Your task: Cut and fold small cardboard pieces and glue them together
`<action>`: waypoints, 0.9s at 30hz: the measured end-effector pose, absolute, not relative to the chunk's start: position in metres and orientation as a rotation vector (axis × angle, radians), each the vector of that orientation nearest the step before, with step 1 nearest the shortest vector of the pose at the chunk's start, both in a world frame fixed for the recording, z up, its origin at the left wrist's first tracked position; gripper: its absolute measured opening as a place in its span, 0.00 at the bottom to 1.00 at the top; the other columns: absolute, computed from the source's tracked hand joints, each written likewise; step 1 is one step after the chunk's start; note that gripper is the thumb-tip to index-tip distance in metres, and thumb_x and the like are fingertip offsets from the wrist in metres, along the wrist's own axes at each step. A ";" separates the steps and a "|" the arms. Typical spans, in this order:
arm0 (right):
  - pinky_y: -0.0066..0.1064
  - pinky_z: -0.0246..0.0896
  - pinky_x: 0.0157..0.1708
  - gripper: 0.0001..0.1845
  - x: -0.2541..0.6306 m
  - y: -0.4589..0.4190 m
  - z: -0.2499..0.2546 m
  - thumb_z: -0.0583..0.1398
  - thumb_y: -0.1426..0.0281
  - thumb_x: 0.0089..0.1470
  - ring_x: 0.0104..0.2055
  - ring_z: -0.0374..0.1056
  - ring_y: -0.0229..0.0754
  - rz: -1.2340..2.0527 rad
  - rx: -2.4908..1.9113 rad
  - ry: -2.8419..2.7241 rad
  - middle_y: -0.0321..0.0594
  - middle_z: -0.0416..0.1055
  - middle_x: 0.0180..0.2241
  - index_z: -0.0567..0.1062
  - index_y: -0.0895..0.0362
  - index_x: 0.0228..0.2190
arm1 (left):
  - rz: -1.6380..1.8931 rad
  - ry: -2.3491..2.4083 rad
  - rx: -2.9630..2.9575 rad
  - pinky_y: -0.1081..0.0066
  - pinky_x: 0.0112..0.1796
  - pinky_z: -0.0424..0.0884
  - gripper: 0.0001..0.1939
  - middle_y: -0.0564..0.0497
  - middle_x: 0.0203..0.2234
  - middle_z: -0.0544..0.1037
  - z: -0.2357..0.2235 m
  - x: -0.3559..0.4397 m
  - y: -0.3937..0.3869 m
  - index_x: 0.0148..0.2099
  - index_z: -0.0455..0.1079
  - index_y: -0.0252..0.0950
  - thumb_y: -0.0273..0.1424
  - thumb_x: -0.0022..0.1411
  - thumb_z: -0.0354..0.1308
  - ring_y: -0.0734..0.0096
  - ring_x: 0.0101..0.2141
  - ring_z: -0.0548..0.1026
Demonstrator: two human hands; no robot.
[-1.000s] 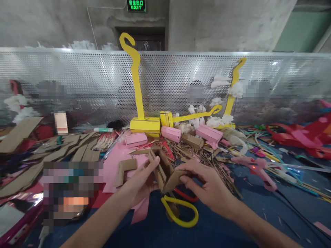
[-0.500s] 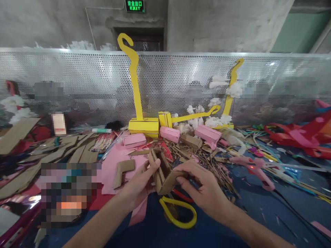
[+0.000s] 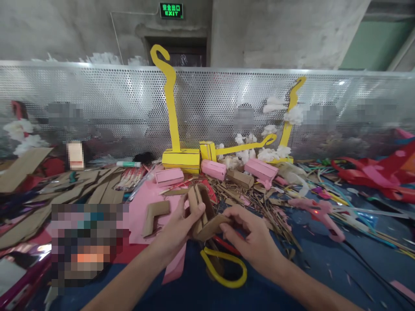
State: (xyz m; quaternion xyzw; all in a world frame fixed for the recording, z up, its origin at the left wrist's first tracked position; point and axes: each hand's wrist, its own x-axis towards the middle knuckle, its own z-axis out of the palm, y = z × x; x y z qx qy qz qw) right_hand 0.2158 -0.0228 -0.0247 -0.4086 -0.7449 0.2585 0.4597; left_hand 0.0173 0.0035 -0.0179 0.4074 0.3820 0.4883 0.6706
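My left hand (image 3: 186, 222) grips a small open cardboard box (image 3: 196, 203) from its left side, the thumb pressed on the near wall. Between the thumb and fingers of my right hand (image 3: 248, 233) is the end flap (image 3: 212, 227) of that same box, bent outward. The inside of the box shows partly; my left fingertips are hidden behind it. Just below, on the dark blue table, lies a yellow loop (image 3: 231, 283) with a red piece beside it. An L-shaped cardboard piece (image 3: 152, 218) rests on pink sheet (image 3: 138, 214) left of my left hand.
Yellow hook-topped stands (image 3: 180, 160) and pink blocks (image 3: 169, 176) line the back, before a perforated metal screen (image 3: 129, 95). Cardboard scraps (image 3: 266, 211) lie behind my hands. A pink glue gun (image 3: 324, 216) with a lit red light and a cord lies right. Cardboard strips (image 3: 78, 185) are piled left.
The cardboard box has turned in my hands, so its outer left wall shows more and its flap lies flatter. My left thumb has shifted slightly right. The camera view has moved a little.
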 end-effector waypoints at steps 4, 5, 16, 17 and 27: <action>0.28 0.65 0.31 0.04 0.211 -0.025 -0.027 0.59 0.70 0.60 0.30 0.68 0.38 0.782 -0.989 -1.767 0.34 0.70 0.30 0.66 0.53 0.35 | 1.127 0.752 0.938 0.67 0.46 0.75 0.42 0.51 0.58 0.74 -0.011 0.017 -0.001 0.70 0.44 0.59 0.38 0.63 0.65 0.64 0.50 0.77; 0.28 0.65 0.31 0.05 0.210 -0.025 -0.028 0.59 0.70 0.59 0.30 0.68 0.38 0.810 -0.967 -1.750 0.33 0.69 0.29 0.65 0.53 0.34 | 1.111 0.721 0.954 0.66 0.45 0.76 0.40 0.51 0.59 0.73 -0.010 0.017 -0.002 0.70 0.45 0.60 0.38 0.64 0.64 0.63 0.49 0.78; 0.27 0.63 0.31 0.10 0.215 -0.014 -0.031 0.60 0.62 0.63 0.31 0.63 0.37 0.898 -0.893 -1.563 0.32 0.65 0.30 0.64 0.52 0.34 | 1.185 0.686 0.976 0.66 0.44 0.76 0.39 0.51 0.55 0.75 -0.007 0.014 0.007 0.68 0.53 0.55 0.26 0.60 0.63 0.64 0.46 0.79; 0.28 0.64 0.32 0.11 0.217 -0.010 -0.031 0.59 0.60 0.63 0.32 0.65 0.38 0.942 -0.876 -1.515 0.33 0.66 0.30 0.64 0.52 0.34 | 1.207 0.702 0.972 0.66 0.45 0.76 0.40 0.50 0.54 0.76 -0.008 0.013 0.009 0.68 0.53 0.54 0.25 0.59 0.62 0.65 0.45 0.79; 0.30 0.66 0.29 0.16 0.223 0.008 -0.042 0.63 0.56 0.59 0.25 0.68 0.37 1.134 -0.850 -1.308 0.30 0.69 0.26 0.68 0.53 0.41 | 1.368 0.873 0.992 0.66 0.44 0.75 0.40 0.53 0.40 0.78 -0.024 -0.004 0.040 0.68 0.50 0.47 0.21 0.55 0.55 0.70 0.36 0.78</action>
